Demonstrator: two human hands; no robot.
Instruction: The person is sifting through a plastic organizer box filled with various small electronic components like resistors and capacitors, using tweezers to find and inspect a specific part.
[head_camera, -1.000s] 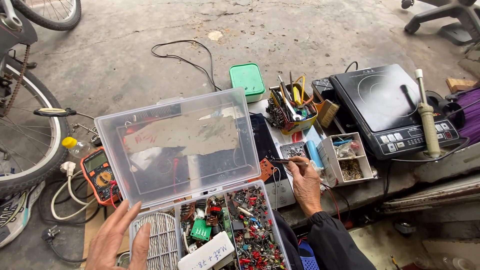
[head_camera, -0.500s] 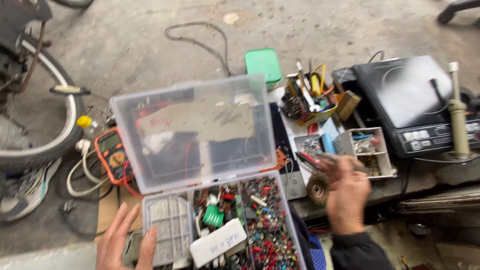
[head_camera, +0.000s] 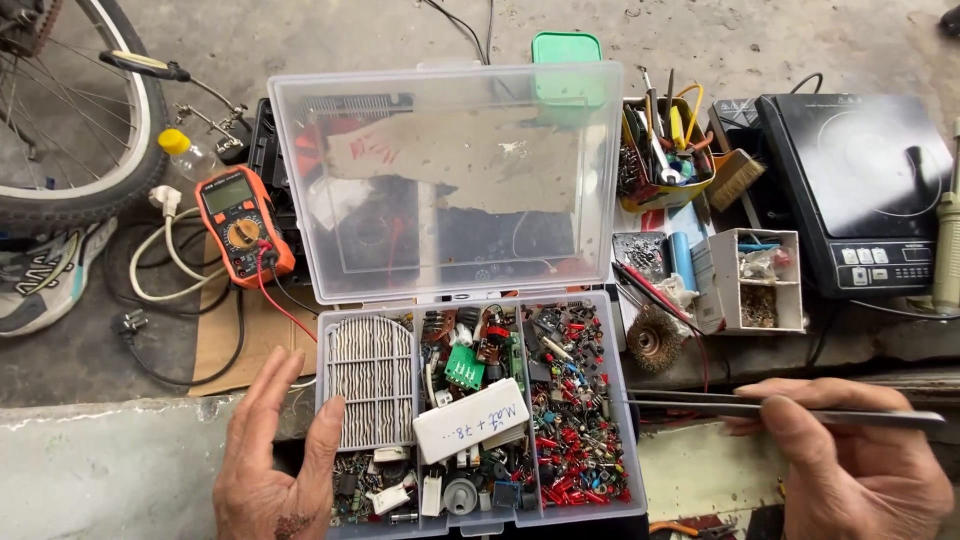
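Since half a second ago, the right hand (head_camera: 850, 460) is swinging down to the lower right of the frame, fingers pinching long metal tweezers (head_camera: 760, 408) whose tips are pointing at the open parts box (head_camera: 480, 410) at lower centre. Its clear lid (head_camera: 450, 180) is standing propped up, exposing the compartments. At lower left, the left hand (head_camera: 275, 460), fingers released, is bracing the box's edge.

Left hand (head_camera: 275, 455) lies near left, palm up-turned and fingers spread loosely, thumb out to the right. Right hand (head_camera: 850, 460) sits near right, fingers pinched together, pointing left.
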